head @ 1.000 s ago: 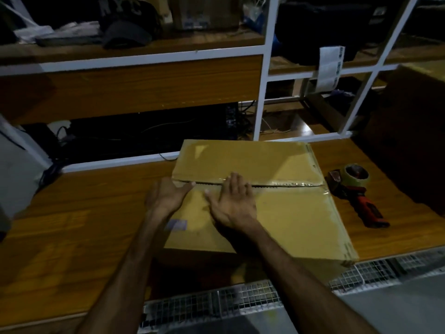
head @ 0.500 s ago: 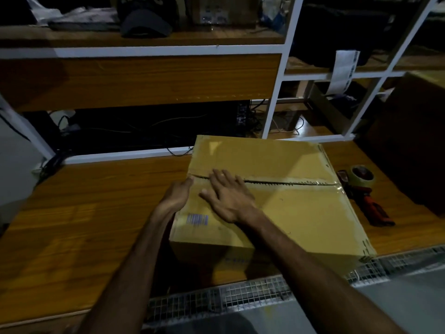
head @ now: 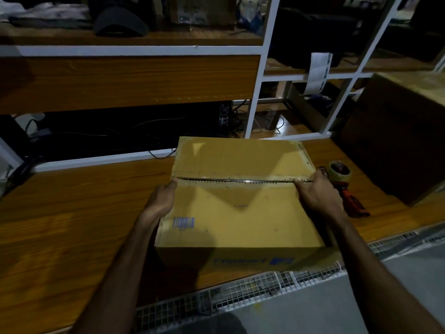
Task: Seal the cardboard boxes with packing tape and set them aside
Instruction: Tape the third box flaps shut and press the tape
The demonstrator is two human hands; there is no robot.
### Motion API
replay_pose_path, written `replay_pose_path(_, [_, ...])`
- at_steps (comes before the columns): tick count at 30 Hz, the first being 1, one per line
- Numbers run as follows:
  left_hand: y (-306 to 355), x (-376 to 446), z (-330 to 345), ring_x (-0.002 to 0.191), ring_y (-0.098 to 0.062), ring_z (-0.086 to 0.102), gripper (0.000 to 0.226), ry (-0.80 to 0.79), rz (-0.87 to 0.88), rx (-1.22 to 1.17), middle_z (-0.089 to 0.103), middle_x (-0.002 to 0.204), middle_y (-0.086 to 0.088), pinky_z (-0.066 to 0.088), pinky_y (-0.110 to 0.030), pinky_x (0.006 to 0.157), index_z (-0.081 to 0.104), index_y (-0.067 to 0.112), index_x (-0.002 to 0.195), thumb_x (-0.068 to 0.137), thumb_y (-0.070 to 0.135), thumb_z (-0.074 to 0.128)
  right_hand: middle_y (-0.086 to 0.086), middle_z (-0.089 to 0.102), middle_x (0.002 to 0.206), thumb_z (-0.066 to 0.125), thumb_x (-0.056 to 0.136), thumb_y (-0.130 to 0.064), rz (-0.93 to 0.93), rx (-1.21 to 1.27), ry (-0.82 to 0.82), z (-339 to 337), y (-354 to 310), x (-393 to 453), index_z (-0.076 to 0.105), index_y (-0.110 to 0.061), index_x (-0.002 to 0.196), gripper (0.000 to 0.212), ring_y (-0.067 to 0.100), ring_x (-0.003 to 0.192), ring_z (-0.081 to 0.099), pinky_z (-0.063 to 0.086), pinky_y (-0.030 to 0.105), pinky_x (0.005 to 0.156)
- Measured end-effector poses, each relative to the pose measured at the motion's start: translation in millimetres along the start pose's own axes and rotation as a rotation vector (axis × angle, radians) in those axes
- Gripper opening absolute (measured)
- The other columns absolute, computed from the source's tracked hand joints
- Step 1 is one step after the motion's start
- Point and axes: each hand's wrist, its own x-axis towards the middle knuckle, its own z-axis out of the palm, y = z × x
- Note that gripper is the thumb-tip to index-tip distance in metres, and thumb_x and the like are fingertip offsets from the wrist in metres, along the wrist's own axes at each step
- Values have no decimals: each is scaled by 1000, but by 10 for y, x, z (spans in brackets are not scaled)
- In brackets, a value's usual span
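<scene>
A closed cardboard box [head: 240, 213] with a barcode label sits on the wooden table [head: 72, 213]. A strip of clear tape [head: 240, 180] runs along its top seam. My left hand [head: 161, 201] rests against the box's left side at the end of the seam, thumb on the top edge, the other fingers hidden down the side. My right hand [head: 317, 194] lies over the right end of the seam, thumb on the tape, fingers reaching over the right edge. A tape dispenser [head: 340, 174] with a red handle lies on the table just right of that hand.
A large dark cardboard box [head: 397, 141] stands at the right of the table. White shelf frames [head: 255, 92] and wooden shelves with clutter rise behind. A wire mesh strip [head: 240, 292] lines the table's near edge. Cables lie behind the box.
My right hand has slid along the taped seam from the left part of the lid to its right end. My left hand has stayed at the left end of the seam.
</scene>
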Motion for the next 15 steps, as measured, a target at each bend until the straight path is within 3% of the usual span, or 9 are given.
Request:
replay_pose_path(2, [-69,38,0,68,-25,55,84,-9,-2,8,54,74,-5,38,-41,65,60,6,82,98,79,24,16,66,125,54,100,-69,11,169,-49,-106,87,87,56,-11,130,65,39,111,66,56,51,94])
replay_pose_path(5, [-51,42,8,70,-26,58,94,12,-34,28,57,76,-7,39,-41,66,65,-2,95,97,80,20,12,72,97,57,100,-64,-29,480,-232,-206,254,76,68,-15,100,51,28,88,69,58,41,77])
replay_pose_path(7, [61,-41,23,68,-26,55,83,30,-40,56,54,73,-10,37,-38,65,64,2,87,104,71,22,15,73,117,53,104,-61,15,630,-351,-233,363,46,71,-12,115,54,29,104,70,58,45,91])
replay_pose_path(9, [131,-111,42,65,-18,43,61,54,-42,86,45,72,0,28,-33,60,49,21,73,108,63,24,12,69,133,48,101,-72,52,694,-422,-234,447,-7,65,-16,137,69,32,122,67,54,53,106])
replay_pose_path(12, [202,-182,47,65,-13,34,50,71,-50,143,37,76,6,24,-31,60,40,30,75,109,63,23,5,73,120,45,105,-66,39,774,-471,-245,472,-131,64,-29,124,46,25,110,72,59,41,91])
replay_pose_path(15, [306,-280,40,61,-17,38,60,175,-52,352,40,71,0,29,-33,58,46,21,71,109,62,23,9,74,118,50,99,-74,27,710,-375,-162,542,-139,66,-20,129,64,28,107,74,60,51,97])
